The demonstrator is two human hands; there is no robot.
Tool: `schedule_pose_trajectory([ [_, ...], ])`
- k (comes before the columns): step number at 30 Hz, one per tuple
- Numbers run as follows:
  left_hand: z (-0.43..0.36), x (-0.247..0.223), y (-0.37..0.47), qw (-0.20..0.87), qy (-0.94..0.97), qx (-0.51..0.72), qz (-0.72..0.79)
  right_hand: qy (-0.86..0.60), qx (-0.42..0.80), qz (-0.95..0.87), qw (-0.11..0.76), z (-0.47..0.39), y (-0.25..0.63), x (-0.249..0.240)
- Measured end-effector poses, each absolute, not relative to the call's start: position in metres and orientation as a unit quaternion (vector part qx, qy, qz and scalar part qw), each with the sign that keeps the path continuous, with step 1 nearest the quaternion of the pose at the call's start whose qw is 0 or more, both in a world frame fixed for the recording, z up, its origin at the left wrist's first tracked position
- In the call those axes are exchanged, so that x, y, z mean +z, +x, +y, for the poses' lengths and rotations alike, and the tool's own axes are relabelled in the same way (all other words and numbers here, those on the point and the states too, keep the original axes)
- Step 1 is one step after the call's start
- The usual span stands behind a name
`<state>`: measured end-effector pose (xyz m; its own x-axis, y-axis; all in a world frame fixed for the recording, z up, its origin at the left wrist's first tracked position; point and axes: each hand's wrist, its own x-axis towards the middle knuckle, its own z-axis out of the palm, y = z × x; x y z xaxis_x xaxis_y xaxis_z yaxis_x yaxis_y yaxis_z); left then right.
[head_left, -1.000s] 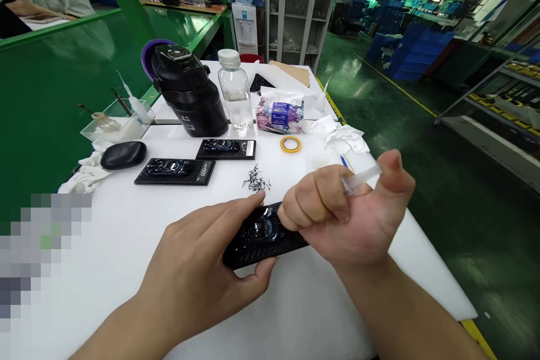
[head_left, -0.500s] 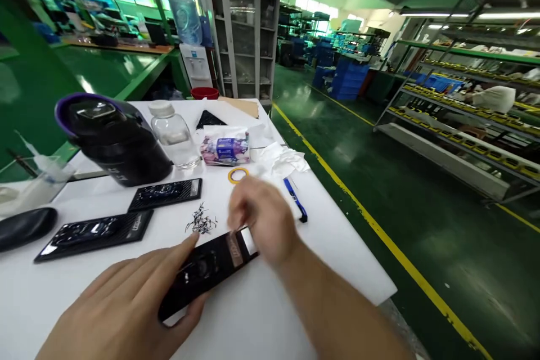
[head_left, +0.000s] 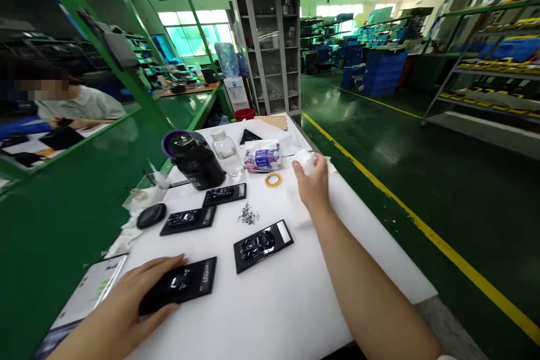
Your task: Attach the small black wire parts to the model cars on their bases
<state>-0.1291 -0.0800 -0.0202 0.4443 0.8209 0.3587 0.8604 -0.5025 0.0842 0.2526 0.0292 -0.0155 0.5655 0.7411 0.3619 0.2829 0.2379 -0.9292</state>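
My left hand [head_left: 141, 298] grips a black rectangular panel [head_left: 192, 281] with a glossy raised shape and pale lettering; its thumb is on the near edge and its fingers lie across the far side. My right hand [head_left: 314, 185] is closed on a crumpled white tissue [head_left: 302, 161] at the table's right side. A second dark panel [head_left: 257, 244], with a raised car shape and a whitish label at one end, lies between the hands. Two similar panels, one in front [head_left: 188, 219] and one behind [head_left: 223, 194], lie farther left. Beside them is a pile of small black scraps [head_left: 248, 214].
On the white table [head_left: 253, 315] stand a black bottle [head_left: 196, 163] and a clear jar [head_left: 228, 154]. A tissue pack [head_left: 262, 157], yellow tape roll [head_left: 273, 180] and black mouse [head_left: 152, 215] lie nearby. Beyond the green partition [head_left: 105, 163] sits another person [head_left: 80, 104].
The view has swung left and widened. My right hand has moved from over the panel to the white tissue and taken hold of it. Two panels now show near my hands, where one showed before.
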Motion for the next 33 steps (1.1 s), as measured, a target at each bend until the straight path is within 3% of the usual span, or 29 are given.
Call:
schedule_pose_trajectory([
  [5, -0.047, 0.019, -0.065, -0.096, -0.830, -0.111, -0.539, -0.523, 0.128, -0.541, 0.645, 0.001, 0.241, -0.004],
  [11, 0.024, 0.015, 0.004, -0.133, -0.749, 0.006, -0.649, -0.481, 0.170, -0.619, 0.597, 0.004, 0.231, -0.012],
  [24, 0.022, 0.008, 0.033, 0.028, -0.749, 0.087, -0.656, -0.495, 0.225, -0.637, 0.546, 0.011, 0.222, -0.015],
  [33, -0.026, 0.031, 0.004, 0.090, -0.873, -0.004, -0.479, -0.450, 0.248, -0.762, 0.395, -0.027, 0.188, -0.010],
])
